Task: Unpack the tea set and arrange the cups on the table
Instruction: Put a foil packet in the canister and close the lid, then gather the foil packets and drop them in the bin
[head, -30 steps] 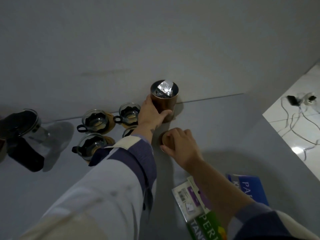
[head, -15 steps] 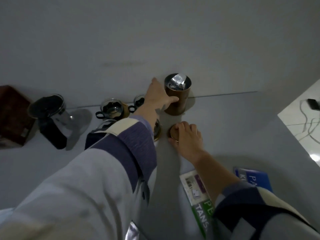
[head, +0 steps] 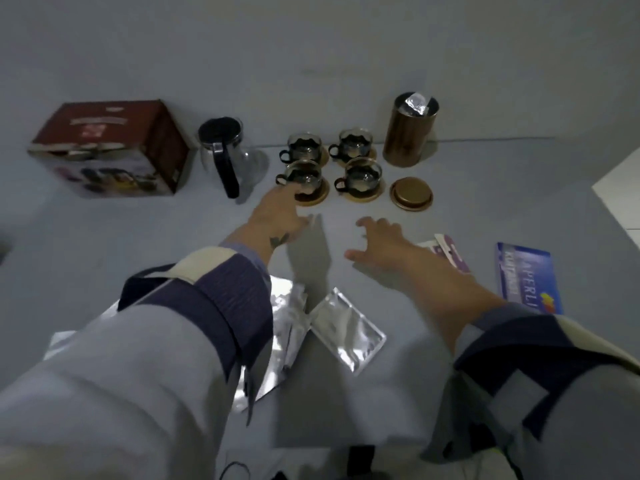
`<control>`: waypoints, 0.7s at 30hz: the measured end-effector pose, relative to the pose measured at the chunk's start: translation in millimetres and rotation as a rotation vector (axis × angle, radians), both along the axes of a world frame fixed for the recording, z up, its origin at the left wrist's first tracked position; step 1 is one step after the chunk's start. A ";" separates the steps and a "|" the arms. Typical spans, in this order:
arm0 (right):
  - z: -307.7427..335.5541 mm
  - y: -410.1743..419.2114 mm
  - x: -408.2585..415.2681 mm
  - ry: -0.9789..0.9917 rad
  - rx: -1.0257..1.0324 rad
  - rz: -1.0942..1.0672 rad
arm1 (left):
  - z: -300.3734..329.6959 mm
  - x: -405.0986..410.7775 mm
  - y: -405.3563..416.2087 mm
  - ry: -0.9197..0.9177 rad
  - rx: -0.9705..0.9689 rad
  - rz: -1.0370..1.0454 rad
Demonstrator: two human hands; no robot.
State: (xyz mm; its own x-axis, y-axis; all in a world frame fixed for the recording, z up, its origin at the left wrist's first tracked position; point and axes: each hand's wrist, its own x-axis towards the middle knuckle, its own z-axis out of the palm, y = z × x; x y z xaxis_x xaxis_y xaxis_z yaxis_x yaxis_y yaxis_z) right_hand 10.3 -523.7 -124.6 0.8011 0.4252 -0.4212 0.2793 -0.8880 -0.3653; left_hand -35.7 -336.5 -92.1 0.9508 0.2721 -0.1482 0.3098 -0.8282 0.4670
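head view: red cardboard box [head: 107, 147] far left, glass teapot w/ black handle [head: 225, 154] beside it, copper tin [head: 410, 129] and its round lid [head: 411, 194] at right, foil pouches [head: 346, 337] near. grey surface [head: 450, 209] bare btwn hands. four glass cups w/ black handles on wooden coasters [head: 330, 169] in 2x2 block. left hand [head: 280, 213] open, fingertips at front-left cup; right hand [head: 384, 244] open, holding nothing.

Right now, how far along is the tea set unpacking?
Mostly done: four glass cups sit on saucers in a two-by-two block, the near-left cup among them, with the glass teapot and the tea set box to their left. In hand: the left hand reaches to the near-left cup, the right hand hovers holding nothing. Left: the copper tin stands open, its lid beside it.
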 end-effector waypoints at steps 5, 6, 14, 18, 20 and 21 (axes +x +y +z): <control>-19.5 17.7 -79.6 0.105 -0.129 -0.035 | -31.2 -96.2 19.3 0.280 0.107 -0.027; -23.9 19.1 -92.2 0.073 -0.127 -0.059 | -36.9 -113.2 21.8 0.336 0.126 -0.033; -36.4 14.9 -132.7 0.002 -0.156 -0.340 | -79.9 -187.7 31.3 0.362 0.079 0.011; -31.6 10.0 -130.7 -0.048 -0.041 -0.374 | -83.0 -191.7 31.7 0.343 0.099 -0.015; -21.2 11.2 -122.1 -0.070 0.016 -0.374 | -83.9 -192.4 31.8 0.337 0.090 -0.011; -13.9 13.0 -116.2 -0.067 0.052 -0.366 | -84.0 -192.7 31.9 0.333 0.089 -0.012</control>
State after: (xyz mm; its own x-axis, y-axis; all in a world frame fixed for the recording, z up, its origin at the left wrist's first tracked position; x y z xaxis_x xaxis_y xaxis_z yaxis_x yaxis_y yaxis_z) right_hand -105.9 -510.7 -138.5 0.9292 0.1248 -0.3478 -0.0283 -0.9144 -0.4037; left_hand -228.4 -304.6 -176.1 0.8574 0.2871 -0.4272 0.4233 -0.8656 0.2677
